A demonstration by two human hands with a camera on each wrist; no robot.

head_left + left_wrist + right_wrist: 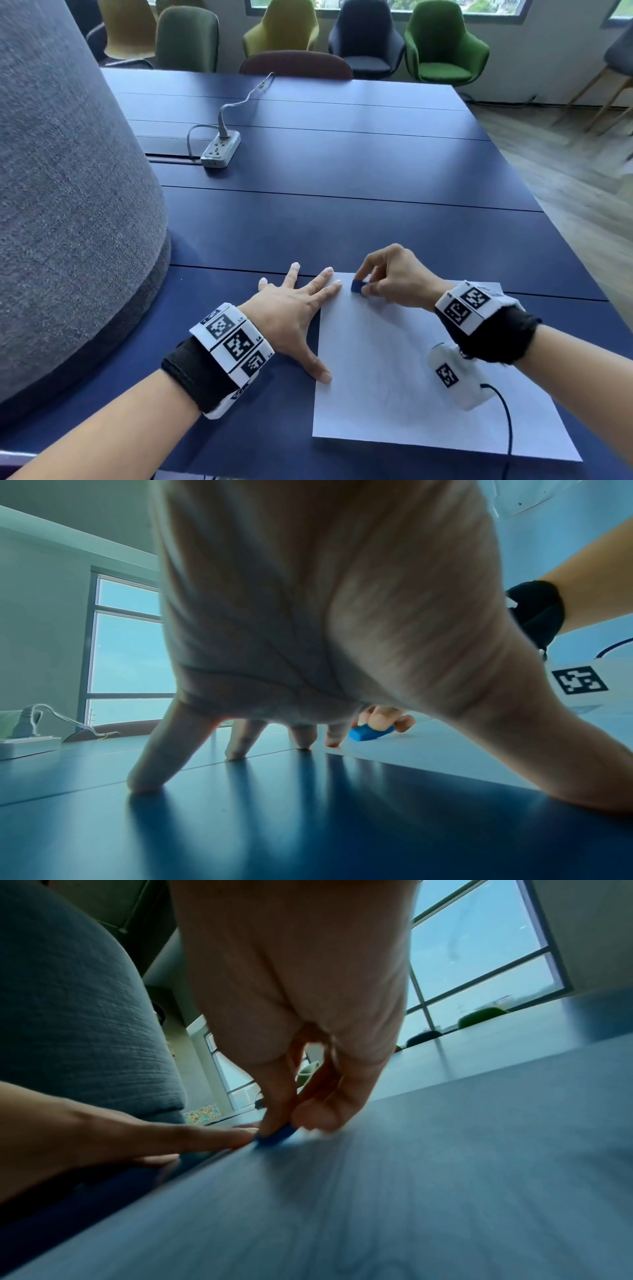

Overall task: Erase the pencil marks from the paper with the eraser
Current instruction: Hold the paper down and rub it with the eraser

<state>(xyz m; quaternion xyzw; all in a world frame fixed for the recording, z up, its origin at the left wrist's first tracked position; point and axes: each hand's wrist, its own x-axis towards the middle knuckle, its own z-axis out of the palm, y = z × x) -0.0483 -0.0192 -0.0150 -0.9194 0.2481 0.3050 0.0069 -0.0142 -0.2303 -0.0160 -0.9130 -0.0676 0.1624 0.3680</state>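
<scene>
A white sheet of paper [394, 363] lies on the dark blue table [342, 171] in front of me. Faint pencil marks show near its lower middle. My right hand [387, 277] pinches a small blue eraser [358, 286] between thumb and fingers, and the eraser touches the sheet near its far left corner. In the left wrist view the eraser [368, 733] shows beyond my spread fingers. My left hand [298, 311] lies flat with fingers straight, index tip and thumb on the paper's left edge, the rest on the table. The right wrist view shows the eraser [276, 1137] on the paper, blurred.
A grey power strip [221, 147] with its cable lies at the far left of the table. A large grey fabric-covered object [68, 205] stands at the left. Several chairs [442, 44] line the far side. Wooden floor lies beyond the table's right edge.
</scene>
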